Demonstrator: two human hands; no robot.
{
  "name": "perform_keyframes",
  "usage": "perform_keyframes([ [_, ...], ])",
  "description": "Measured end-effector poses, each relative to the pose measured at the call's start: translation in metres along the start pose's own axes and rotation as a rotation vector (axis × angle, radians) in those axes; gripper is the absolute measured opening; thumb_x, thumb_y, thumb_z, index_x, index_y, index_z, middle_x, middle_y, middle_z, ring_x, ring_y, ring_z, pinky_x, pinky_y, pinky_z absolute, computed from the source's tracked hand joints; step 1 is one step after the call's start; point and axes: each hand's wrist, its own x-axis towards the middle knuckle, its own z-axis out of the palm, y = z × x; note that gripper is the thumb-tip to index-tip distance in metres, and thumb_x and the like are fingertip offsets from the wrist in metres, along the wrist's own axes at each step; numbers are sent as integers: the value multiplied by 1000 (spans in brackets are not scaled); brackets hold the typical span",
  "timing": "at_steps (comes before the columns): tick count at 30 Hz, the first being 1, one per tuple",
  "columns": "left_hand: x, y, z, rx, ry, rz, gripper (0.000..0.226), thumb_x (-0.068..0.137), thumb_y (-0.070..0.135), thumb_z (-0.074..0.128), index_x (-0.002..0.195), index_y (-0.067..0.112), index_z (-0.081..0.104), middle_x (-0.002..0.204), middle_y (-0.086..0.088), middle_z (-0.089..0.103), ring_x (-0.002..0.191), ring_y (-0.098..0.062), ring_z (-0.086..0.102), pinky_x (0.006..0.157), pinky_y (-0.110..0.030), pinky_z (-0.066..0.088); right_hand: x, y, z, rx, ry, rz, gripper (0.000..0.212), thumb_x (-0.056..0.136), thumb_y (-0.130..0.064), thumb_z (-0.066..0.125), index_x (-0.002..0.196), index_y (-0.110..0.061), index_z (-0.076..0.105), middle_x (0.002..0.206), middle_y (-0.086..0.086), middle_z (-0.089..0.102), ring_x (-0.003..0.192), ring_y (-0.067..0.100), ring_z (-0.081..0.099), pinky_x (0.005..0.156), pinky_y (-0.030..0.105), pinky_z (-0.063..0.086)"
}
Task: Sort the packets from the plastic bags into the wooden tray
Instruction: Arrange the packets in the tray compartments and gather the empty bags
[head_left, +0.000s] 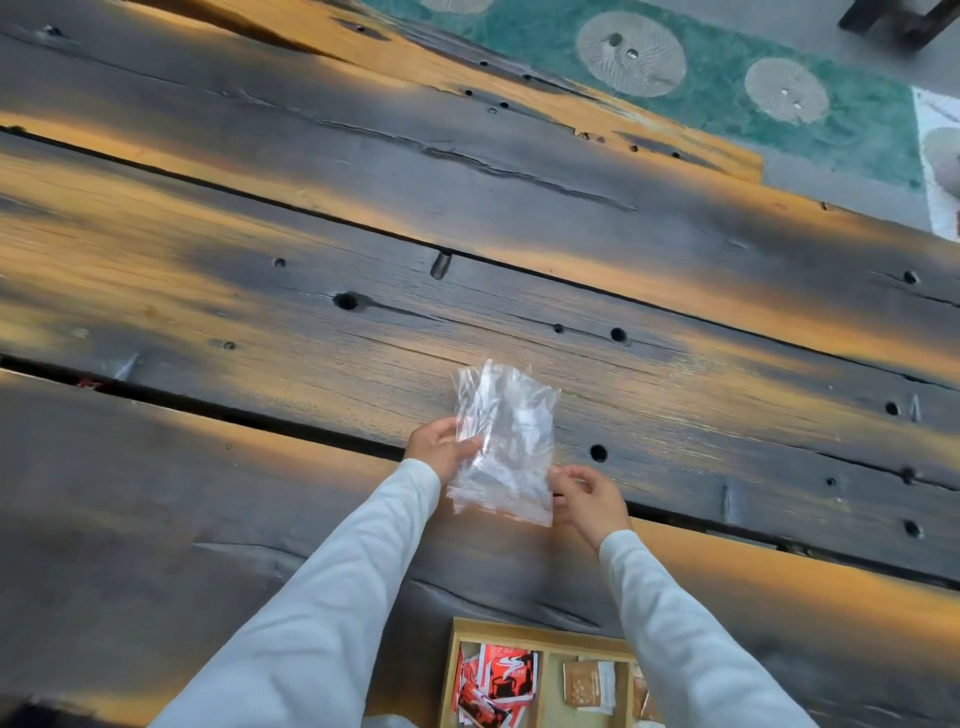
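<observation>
Clear plastic bags (506, 441), crumpled and seemingly without packets inside, are held just above the dark wooden table (260, 291). My left hand (441, 447) pinches their left edge. At their lower right corner, my right hand (589, 496) touches the bags with its fingertips. The wooden tray (470, 626) sits at the bottom edge of the view, between my forearms. Its left compartment holds several red and white packets (496, 683). Brown packets (587, 686) lie in the middle compartment. My right sleeve hides the tray's right part.
The table is made of scorched planks with gaps, knots and holes. Its far edge runs diagonally at the upper right, with a green patterned rug (727, 78) on the floor beyond. A dark furniture leg (904, 21) stands at the top right corner.
</observation>
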Motion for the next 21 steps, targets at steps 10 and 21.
perform_keyframes([
  [10, -71, -13, -10, 1, -293, 52, 30, 87, 6, 66, 117, 11, 68, 105, -9, 76, 94, -25, 73, 82, -36, 58, -72, -5, -28, 446, -313, -136, 39, 90, -32, 71, 124, -14, 67, 120, 12, 74, 109, 27, 72, 100, 45, 54],
  [21, -132, -17, -5, 21, -293, 227, 21, 81, -6, 70, 95, 9, 74, 86, -1, 77, 82, -22, 71, 74, -27, 60, -146, 17, -40, 328, -219, -423, 24, 87, 5, 70, 106, -9, 75, 98, 5, 79, 85, 19, 74, 72, 27, 58],
])
